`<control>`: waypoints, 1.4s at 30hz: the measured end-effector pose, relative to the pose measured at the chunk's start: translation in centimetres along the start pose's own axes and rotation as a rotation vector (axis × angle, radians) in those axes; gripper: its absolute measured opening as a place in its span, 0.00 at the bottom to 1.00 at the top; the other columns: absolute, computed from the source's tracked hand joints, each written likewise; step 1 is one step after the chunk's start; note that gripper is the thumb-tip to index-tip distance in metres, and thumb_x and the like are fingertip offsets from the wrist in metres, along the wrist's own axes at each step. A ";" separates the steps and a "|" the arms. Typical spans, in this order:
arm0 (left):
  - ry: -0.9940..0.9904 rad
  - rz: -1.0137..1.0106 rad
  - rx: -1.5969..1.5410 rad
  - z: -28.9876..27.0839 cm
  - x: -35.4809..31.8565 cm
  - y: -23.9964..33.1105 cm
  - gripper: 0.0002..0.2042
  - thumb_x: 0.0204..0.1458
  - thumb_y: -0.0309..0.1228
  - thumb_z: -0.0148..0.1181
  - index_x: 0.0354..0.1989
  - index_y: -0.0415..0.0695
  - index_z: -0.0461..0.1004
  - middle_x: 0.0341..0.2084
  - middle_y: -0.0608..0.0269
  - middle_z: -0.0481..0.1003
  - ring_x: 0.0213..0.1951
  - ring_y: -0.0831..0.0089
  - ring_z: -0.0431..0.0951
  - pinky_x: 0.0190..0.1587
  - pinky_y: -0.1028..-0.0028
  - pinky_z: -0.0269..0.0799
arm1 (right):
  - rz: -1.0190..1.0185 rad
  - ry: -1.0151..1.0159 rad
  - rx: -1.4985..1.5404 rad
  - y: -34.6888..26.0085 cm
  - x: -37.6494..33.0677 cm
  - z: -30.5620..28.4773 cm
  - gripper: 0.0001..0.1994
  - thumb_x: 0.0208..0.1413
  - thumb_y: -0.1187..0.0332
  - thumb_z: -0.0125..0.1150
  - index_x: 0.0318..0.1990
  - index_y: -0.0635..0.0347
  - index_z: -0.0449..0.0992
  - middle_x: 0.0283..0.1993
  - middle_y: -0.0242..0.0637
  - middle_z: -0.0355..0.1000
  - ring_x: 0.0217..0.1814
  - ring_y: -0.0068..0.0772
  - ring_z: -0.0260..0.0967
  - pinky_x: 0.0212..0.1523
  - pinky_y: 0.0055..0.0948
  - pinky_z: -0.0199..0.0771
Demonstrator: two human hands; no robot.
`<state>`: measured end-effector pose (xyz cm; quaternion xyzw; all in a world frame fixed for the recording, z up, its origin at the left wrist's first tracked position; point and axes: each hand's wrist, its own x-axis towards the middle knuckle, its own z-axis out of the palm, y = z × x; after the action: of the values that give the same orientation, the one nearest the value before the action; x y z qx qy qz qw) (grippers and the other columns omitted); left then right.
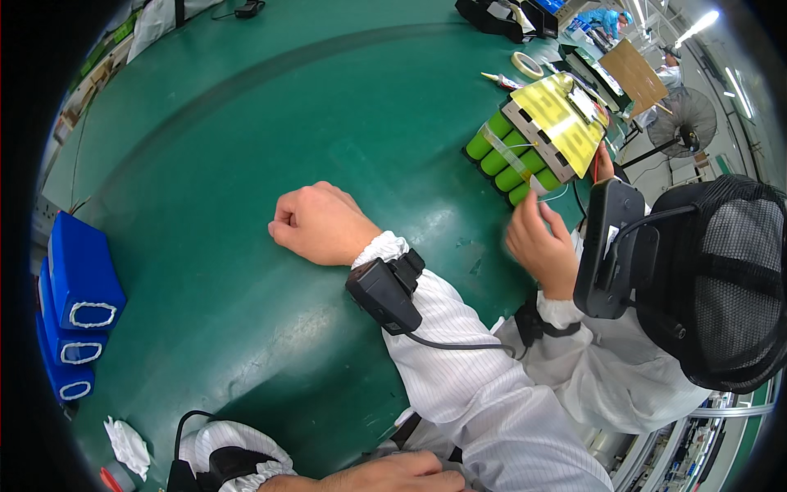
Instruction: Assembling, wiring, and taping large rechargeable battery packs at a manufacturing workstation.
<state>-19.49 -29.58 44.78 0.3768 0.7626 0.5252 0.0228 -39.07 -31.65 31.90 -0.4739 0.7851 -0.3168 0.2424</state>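
Observation:
My right hand (322,224) rests on the green tabletop, its fingers curled into a loose fist with nothing seen in it. At the lower edge lies my left hand (385,473), partly cut off by the picture, its visible fingers curled and nothing seen in them. Both sleeves are white, and a black device (384,295) is strapped to my right wrist. To the right, a co-worker's hand (543,246) touches the near lower corner of a battery pack (525,148), made of green cylindrical cells with a yellow top sheet. The co-worker's other hand (605,162) is behind the pack's right side.
Blue wrapped blocks (86,271) stand at the left table edge, above a crumpled white tissue (127,447). Beyond the pack lie a tape roll (527,65) and a small tube (502,81). The co-worker's black mesh cap (721,279) leans in close at right; a fan (682,123) stands behind.

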 end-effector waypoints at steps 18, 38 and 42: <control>0.776 -0.811 -0.758 -0.4 20.1 -17.9 0.06 0.57 0.30 0.58 0.35 0.40 0.74 0.26 0.65 0.73 0.26 0.76 0.74 0.29 0.76 0.74 | -0.099 0.170 0.751 7.8 -2.0 1.4 0.06 0.46 0.69 0.60 0.29 0.60 0.79 0.28 0.37 0.78 0.27 0.34 0.75 0.32 0.32 0.75; 0.833 -0.323 0.222 -3.3 16.6 -30.1 0.36 0.43 0.29 0.63 0.65 0.37 0.60 0.55 0.45 0.72 0.57 0.52 0.72 0.61 0.64 0.64 | 0.457 1.343 -0.418 12.8 -14.6 -11.5 0.19 0.48 0.61 0.71 0.39 0.68 0.76 0.20 0.36 0.70 0.22 0.38 0.70 0.26 0.37 0.68; 0.789 -0.350 0.056 -4.4 16.3 -28.5 0.35 0.43 0.25 0.61 0.65 0.36 0.60 0.57 0.45 0.70 0.60 0.54 0.70 0.62 0.65 0.62 | 0.533 1.337 -0.359 12.1 -13.7 -11.5 0.18 0.48 0.60 0.72 0.36 0.67 0.75 0.16 0.35 0.69 0.19 0.37 0.69 0.25 0.36 0.68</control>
<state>-48.77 -27.93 29.32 0.0129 0.7792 0.5965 -0.1919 -48.14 -12.01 32.04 -0.0057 0.8933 -0.3348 -0.2999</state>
